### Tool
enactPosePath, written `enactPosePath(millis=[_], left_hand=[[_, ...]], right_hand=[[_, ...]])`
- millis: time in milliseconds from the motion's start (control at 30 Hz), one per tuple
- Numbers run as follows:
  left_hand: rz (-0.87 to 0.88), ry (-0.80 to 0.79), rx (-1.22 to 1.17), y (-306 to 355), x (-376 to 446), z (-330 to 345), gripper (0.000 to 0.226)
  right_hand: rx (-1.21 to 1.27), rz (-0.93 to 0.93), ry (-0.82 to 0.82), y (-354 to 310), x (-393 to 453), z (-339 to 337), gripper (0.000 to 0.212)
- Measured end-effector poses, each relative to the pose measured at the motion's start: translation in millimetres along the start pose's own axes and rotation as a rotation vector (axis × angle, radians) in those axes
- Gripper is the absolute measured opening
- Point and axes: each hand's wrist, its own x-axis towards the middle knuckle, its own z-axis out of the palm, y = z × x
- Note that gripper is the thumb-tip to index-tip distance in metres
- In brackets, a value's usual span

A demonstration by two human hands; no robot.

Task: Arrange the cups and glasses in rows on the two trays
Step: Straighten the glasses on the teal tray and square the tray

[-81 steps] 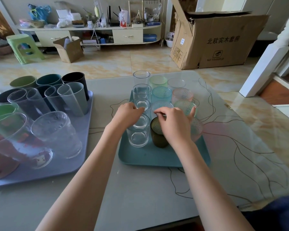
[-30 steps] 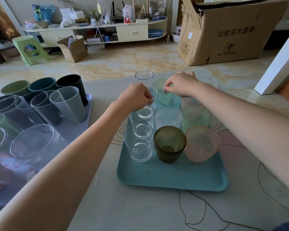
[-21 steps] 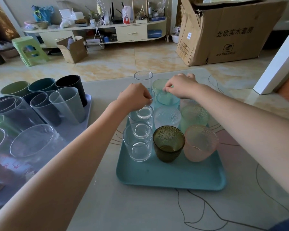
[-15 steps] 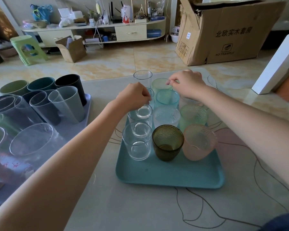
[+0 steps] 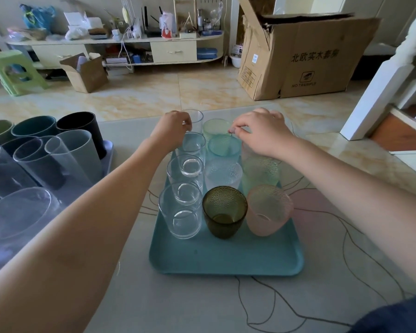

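Observation:
A teal tray (image 5: 226,258) on the table holds three rows of glasses. The left row is clear glasses, the nearest (image 5: 180,212) at the front. A dark green glass (image 5: 223,211) and a pink glass (image 5: 268,210) stand beside it. My left hand (image 5: 172,128) curls around the rim of the far clear glass (image 5: 197,120). My right hand (image 5: 262,133) pinches the right rim of the pale green glass (image 5: 214,127) at the back, just above a teal glass (image 5: 222,146). It hides the far glass of the right row. A grey tray (image 5: 107,162) at left carries tall cups.
Dark, green and translucent cups (image 5: 67,150) crowd the grey tray, close to my left forearm. Beyond the table's far edge lie a tiled floor, a large cardboard box (image 5: 298,56), a small box (image 5: 85,73), a green stool (image 5: 12,73) and a low shelf unit (image 5: 120,49).
My left hand moved from the middle of the clear row to the far clear glass. My right hand shifted slightly back and right to the pale green glass's rim.

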Motion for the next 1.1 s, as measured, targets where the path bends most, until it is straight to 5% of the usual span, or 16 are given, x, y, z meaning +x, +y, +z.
enactPosePath(millis=[433, 633, 800, 1100], left_hand=[[-0.026, -0.015, -0.073, 1.0, -15.7, -10.1, 0.022], [-0.155, 0.285, -0.051, -0.8, -35.5, -17.0, 0.02], [-0.288, -0.035, -0.019, -3.3, -48.4, -15.2, 0.026], [-0.296, -0.029, -0.03, 3.8, -50.4, -13.5, 0.023]], right_hand=[[-0.029, -0.038, -0.181, -14.4, -9.9, 6.0, 0.02], [-0.099, -0.064, -0.263, -14.5, -12.9, 6.3, 0.022], [-0.041, -0.106, -0.198, -21.3, -14.0, 10.1, 0.025], [0.054, -0.08, -0.144, -22.2, -14.6, -14.5, 0.011]])
